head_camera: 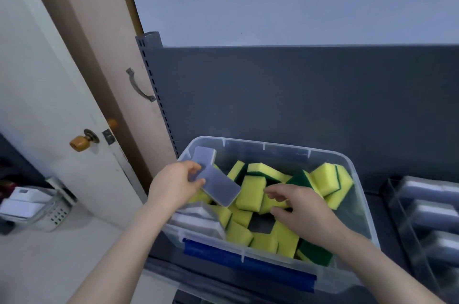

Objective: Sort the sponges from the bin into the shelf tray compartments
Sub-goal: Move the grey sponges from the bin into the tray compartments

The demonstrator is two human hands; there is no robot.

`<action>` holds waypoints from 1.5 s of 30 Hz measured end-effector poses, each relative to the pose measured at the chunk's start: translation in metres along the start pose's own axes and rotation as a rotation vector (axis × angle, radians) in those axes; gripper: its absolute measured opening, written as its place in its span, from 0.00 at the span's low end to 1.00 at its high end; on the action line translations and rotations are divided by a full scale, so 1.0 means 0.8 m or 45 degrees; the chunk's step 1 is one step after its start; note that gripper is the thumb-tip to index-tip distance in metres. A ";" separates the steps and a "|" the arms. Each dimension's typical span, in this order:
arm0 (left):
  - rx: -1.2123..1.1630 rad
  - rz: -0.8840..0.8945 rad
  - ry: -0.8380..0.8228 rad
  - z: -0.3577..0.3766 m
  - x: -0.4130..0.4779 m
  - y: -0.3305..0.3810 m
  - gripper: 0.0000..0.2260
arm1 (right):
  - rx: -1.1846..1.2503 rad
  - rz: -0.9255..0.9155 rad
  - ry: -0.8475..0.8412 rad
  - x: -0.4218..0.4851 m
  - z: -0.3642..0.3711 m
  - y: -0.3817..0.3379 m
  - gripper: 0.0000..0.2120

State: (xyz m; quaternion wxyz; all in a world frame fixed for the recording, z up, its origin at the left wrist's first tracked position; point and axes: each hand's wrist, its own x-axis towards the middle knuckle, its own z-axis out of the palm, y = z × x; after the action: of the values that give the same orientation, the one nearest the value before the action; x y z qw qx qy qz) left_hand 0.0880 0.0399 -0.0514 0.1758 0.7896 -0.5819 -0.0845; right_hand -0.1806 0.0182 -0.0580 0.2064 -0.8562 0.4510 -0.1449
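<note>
A clear plastic bin with a blue front latch stands on the dark shelf, filled with several yellow-and-green sponges and a few grey-white ones. My left hand holds a grey sponge by its end, just above the bin's left side. Inside the bin, my right hand hovers over the yellow sponges with its fingers spread and holds nothing. Another grey sponge leans in the bin's back left corner. The clear shelf tray at the right holds grey sponges in its compartments.
The grey shelf back panel rises behind the bin. A white door with an orange-brown knob stands at the left. A perforated metal basket with white items sits on the pale counter at the lower left.
</note>
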 end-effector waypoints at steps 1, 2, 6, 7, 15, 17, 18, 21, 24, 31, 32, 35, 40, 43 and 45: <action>0.030 -0.011 -0.017 0.002 0.006 0.001 0.20 | 0.005 -0.004 0.006 0.007 -0.001 0.001 0.20; 0.067 -0.020 -0.041 0.006 0.011 0.002 0.22 | 0.013 -0.007 0.011 0.013 -0.002 0.003 0.20; 0.191 -0.044 -0.221 0.026 0.026 0.007 0.32 | 0.043 -0.048 0.010 0.034 -0.005 0.004 0.20; 0.209 -0.067 -0.259 0.032 0.029 0.008 0.34 | 0.034 -0.061 0.001 0.039 -0.005 0.005 0.20; 0.063 -0.217 -0.388 0.056 0.044 0.005 0.43 | 0.015 -0.112 -0.045 0.088 -0.001 0.011 0.19; -0.057 -0.195 -0.353 0.051 0.045 0.001 0.35 | 0.008 -0.126 -0.054 0.097 0.001 0.009 0.19; -0.147 -0.161 -0.313 0.046 0.045 -0.002 0.27 | 0.003 -0.130 -0.055 0.101 0.003 0.009 0.19; -0.465 -0.092 -0.166 0.027 0.045 -0.013 0.17 | -0.016 -0.131 -0.053 0.112 0.006 0.008 0.19; -0.609 -0.049 0.039 -0.006 0.052 -0.029 0.08 | -0.039 -0.096 -0.051 0.127 0.011 0.002 0.19; -0.678 -0.029 0.514 -0.061 0.079 -0.072 0.12 | 0.000 -0.002 0.015 0.188 0.054 -0.062 0.21; -0.709 -0.033 0.545 -0.061 0.082 -0.078 0.13 | -0.017 -0.001 0.037 0.199 0.065 -0.072 0.22; -0.842 -0.066 0.570 -0.060 0.083 -0.089 0.13 | -0.113 0.043 0.070 0.228 0.096 -0.094 0.24; -0.968 -0.021 0.476 -0.060 0.087 -0.098 0.13 | -0.249 0.141 0.028 0.245 0.127 -0.108 0.27; -0.997 0.004 0.424 -0.056 0.094 -0.105 0.13 | -0.315 0.219 0.027 0.235 0.129 -0.105 0.29; -1.022 0.021 0.422 -0.048 0.097 -0.110 0.14 | -0.335 0.255 0.040 0.223 0.125 -0.102 0.26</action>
State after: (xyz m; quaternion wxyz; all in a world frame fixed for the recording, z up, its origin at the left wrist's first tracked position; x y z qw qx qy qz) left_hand 0.2032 -0.0039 -0.0432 0.5607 0.6568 -0.4730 -0.1747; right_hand 0.0192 -0.0667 -0.0947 0.0989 -0.8242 0.5524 -0.0765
